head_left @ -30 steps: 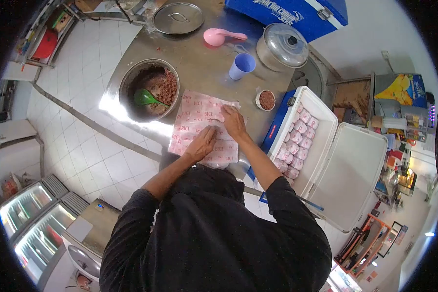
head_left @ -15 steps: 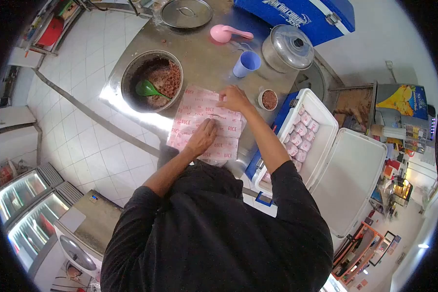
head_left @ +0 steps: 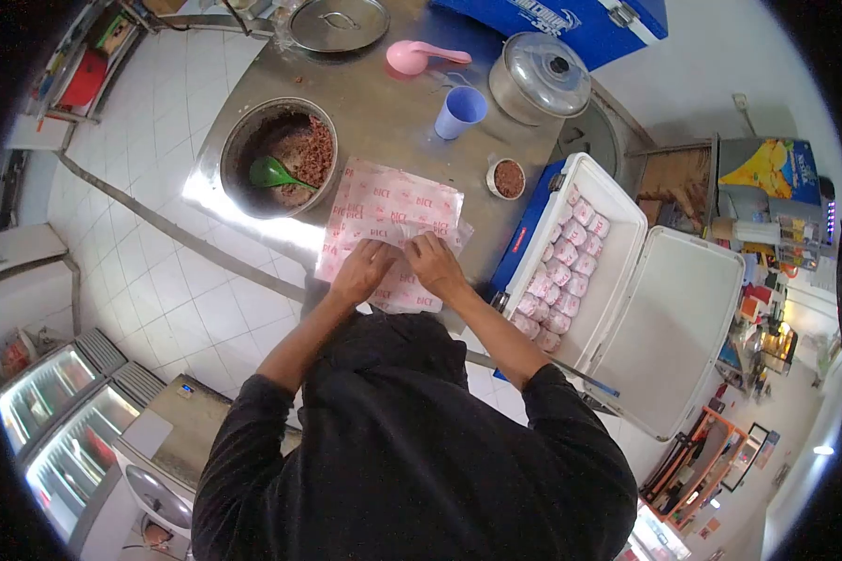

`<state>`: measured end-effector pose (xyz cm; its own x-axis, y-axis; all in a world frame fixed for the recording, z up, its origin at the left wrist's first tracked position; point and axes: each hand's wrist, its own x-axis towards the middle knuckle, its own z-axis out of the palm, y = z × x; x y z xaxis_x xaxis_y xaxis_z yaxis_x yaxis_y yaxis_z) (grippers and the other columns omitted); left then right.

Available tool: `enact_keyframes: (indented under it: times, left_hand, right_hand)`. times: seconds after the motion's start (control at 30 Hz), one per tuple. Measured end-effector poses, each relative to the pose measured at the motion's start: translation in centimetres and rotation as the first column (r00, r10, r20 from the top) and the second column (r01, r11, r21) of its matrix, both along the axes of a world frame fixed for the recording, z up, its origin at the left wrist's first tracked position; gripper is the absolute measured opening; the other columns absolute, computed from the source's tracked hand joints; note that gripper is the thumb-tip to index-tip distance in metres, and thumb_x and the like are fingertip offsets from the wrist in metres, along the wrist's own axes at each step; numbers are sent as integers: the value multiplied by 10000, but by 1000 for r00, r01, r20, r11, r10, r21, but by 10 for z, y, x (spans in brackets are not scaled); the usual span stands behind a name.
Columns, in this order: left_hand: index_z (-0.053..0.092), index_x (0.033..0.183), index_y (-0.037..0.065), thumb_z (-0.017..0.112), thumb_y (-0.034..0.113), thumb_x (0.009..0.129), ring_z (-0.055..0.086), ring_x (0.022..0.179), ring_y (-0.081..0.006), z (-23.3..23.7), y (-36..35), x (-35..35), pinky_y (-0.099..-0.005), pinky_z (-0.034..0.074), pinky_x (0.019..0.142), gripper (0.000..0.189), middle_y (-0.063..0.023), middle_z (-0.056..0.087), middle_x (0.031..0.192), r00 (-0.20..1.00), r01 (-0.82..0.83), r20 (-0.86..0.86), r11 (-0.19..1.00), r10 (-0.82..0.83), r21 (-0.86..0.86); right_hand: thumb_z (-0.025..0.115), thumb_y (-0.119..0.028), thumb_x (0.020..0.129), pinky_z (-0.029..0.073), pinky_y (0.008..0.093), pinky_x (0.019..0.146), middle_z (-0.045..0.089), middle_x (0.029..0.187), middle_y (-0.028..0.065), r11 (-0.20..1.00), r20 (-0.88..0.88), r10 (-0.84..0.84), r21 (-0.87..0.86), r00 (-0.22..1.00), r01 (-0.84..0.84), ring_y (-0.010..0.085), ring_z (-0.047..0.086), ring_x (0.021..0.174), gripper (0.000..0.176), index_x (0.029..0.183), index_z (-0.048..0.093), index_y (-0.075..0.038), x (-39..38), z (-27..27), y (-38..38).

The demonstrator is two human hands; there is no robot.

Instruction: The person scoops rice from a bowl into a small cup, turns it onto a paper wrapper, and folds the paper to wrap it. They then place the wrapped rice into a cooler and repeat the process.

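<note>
Pink-and-white wrapping paper (head_left: 398, 192) printed with "RICE" lies at the table's near edge. My left hand (head_left: 360, 271) and my right hand (head_left: 434, 266) are close together on it, fingers curled and pinching at its middle. A thin, see-through sheet shows around my right fingers and sticks out to their right. What lies right under the fingertips is hidden. Left of the paper is a pot (head_left: 239, 178) of reddish-brown cooked rice (head_left: 311, 150) with a green spoon (head_left: 271, 172) in it. To the right stands a small cup of rice (head_left: 508, 179).
Several wrapped rice packets (head_left: 564, 252) fill part of an open white-lined cooler (head_left: 617, 220) on the right. Farther back are a purple cup (head_left: 460, 112), a pink ladle (head_left: 421, 57), a lidded pot (head_left: 538, 79), a loose lid (head_left: 339, 23) and a blue cooler (head_left: 571, 23).
My right hand has come down from the paper's upper right edge to beside my left hand. The left hand has curled its fingers and shifted slightly left. The view has shifted a little.
</note>
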<state>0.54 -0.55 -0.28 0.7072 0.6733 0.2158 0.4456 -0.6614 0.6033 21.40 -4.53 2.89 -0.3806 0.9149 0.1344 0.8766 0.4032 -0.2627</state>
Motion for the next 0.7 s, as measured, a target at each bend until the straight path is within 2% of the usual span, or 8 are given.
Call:
enact_keyframes:
  times: [0.03,0.13,0.17,0.3,0.4,0.57,0.63,0.7]
  left_hand:
    - [608,1164,8,674,118,830,571,1126,-367,18,2,-4,-468,496,977,358,-188,567,1213,997,-49,65,997,45,56]
    - [597,1155,-9,670,78,807,574,1116,-378,48,10,0,-488,498,966,367,-200,562,1211,994,106,-7,955,-108,276]
    - [576,1177,-14,684,66,778,563,1129,-398,43,17,9,-494,489,982,421,-216,555,1222,979,199,10,960,-205,198]
    - [537,1190,-16,722,64,798,556,1121,-416,4,33,3,-459,498,986,441,-238,559,1197,975,209,66,978,-211,25]
    - [527,1214,-12,718,81,752,540,1140,-409,-15,28,-13,-470,472,997,509,-224,543,1207,994,106,5,994,-106,27]
    - [566,1160,8,581,115,934,570,1143,-381,-15,51,-16,-433,490,974,251,-191,613,1186,964,178,-189,982,-186,-56]
    - [570,1140,16,533,131,982,622,1085,-380,-11,64,-11,-443,520,926,199,-191,667,1130,965,185,-173,978,-199,-92]
    - [571,1174,8,616,91,925,649,1054,-399,-4,84,1,-452,535,906,266,-214,681,1088,954,110,-219,916,-207,-386]
  right_hand:
    - [588,-101,841,532,397,866,588,982,119,999,9,-42,11,999,42,295,572,1002,202,991,644,22,-4,-2,-3]
    - [587,-103,863,513,397,893,573,1036,128,990,-15,-144,4,990,144,310,565,1005,214,1020,645,30,-15,-8,-11]
    - [585,-105,875,510,406,904,569,1068,137,985,-54,-171,-25,984,170,323,564,1019,216,1029,642,36,-18,-10,-14]
    - [568,-117,924,503,426,921,553,1180,157,949,-380,-301,-25,875,315,361,558,1079,227,1062,622,55,-23,-11,-30]
    - [572,-128,931,497,435,947,564,1200,162,950,-349,-311,-115,884,289,362,549,1141,248,1105,616,44,-7,-22,-43]
    - [591,-123,916,510,440,946,611,1133,202,875,-156,-388,-371,908,310,349,574,1155,271,1155,627,-2,14,-38,-30]
    - [585,-121,916,514,442,937,624,1100,218,766,-87,-475,-531,876,363,355,586,1135,267,1153,633,-7,18,-25,-10]
    - [573,-118,918,519,443,924,633,1070,226,575,18,-565,-709,825,409,363,597,1107,247,1126,644,-5,19,-7,12]
